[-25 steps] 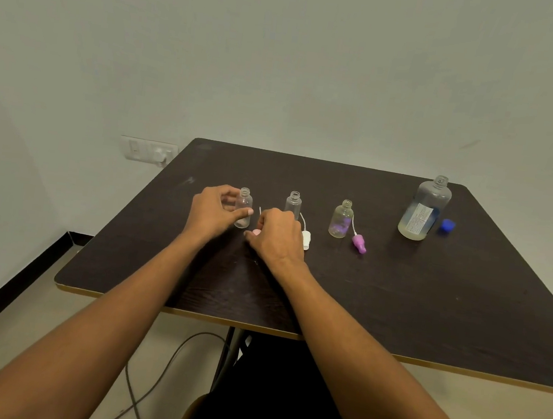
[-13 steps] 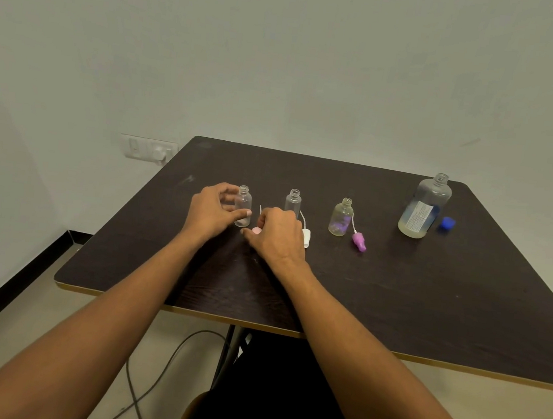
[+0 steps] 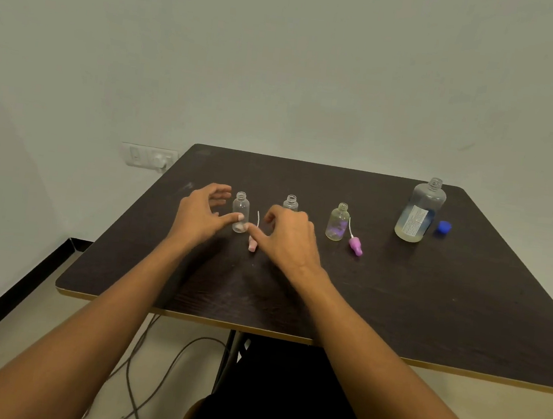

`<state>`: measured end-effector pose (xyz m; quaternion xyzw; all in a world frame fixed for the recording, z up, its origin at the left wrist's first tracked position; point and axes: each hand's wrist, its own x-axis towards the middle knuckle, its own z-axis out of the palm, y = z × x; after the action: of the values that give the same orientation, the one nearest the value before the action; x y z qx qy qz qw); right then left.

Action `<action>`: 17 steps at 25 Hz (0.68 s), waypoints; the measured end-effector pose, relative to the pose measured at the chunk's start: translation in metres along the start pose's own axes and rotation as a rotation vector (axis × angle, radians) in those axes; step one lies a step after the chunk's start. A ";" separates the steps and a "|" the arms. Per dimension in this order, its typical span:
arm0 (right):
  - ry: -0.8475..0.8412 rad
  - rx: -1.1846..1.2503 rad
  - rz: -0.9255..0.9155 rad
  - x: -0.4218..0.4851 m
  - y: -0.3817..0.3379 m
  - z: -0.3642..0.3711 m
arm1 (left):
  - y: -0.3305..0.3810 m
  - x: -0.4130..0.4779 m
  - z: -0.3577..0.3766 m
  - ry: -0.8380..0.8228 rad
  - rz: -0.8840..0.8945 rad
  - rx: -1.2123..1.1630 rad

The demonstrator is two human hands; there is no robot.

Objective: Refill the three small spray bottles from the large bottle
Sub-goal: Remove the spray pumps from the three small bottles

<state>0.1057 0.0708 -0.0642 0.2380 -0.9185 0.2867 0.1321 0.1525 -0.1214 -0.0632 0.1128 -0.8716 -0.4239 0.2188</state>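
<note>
One table [image 3: 394, 309] carries all of it, and both forearms cross its near edge, so a careless elbow could jolt everything on top. The left hand [image 3: 198, 216] is spread, fingers apart and clamped on nothing, its thumb tip against the front of the left bottle [image 3: 241, 207]. The right hand [image 3: 291, 237] is loosely curled and holds nothing I can see, its forefinger just beside the pink sprayer [image 3: 252, 244]. The large bottle [image 3: 421, 212] stands uncapped at the far right, well apart from both hands, and seems to hold only a shallow layer. I reckon the long reach and a steep tip into such narrow necks is where a spill comes from, and there may be too little for three. The small ones stand upright and open in a row. The left bottle looks empty and light, so that thumb could topple it. The middle bottle [image 3: 291, 203] is half hidden behind the right hand and could be clipped as the hand lifts, while the right bottle [image 3: 338, 221] is out of reach of either hand. The pink sprayer lies between the hands and the purple sprayer [image 3: 355, 246] just beside the right bottle, tubes bare on the wood, so either may roll or pick up dirt. The cap [image 3: 444, 226] sits next to the large bottle, easy to flick away.
</note>
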 end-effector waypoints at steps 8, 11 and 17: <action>0.249 0.447 -0.052 -0.017 0.048 -0.129 | 0.065 -0.021 -0.020 0.182 0.218 -0.087; 0.320 0.485 -0.011 -0.034 0.078 -0.168 | 0.098 -0.031 -0.001 0.174 0.333 -0.120; 0.365 0.443 0.058 -0.060 0.124 -0.191 | 0.126 -0.044 0.038 0.062 0.347 -0.187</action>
<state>0.1142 0.2947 0.0089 0.1790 -0.8011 0.5220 0.2319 0.1720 -0.0007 0.0032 -0.0468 -0.8277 -0.4554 0.3246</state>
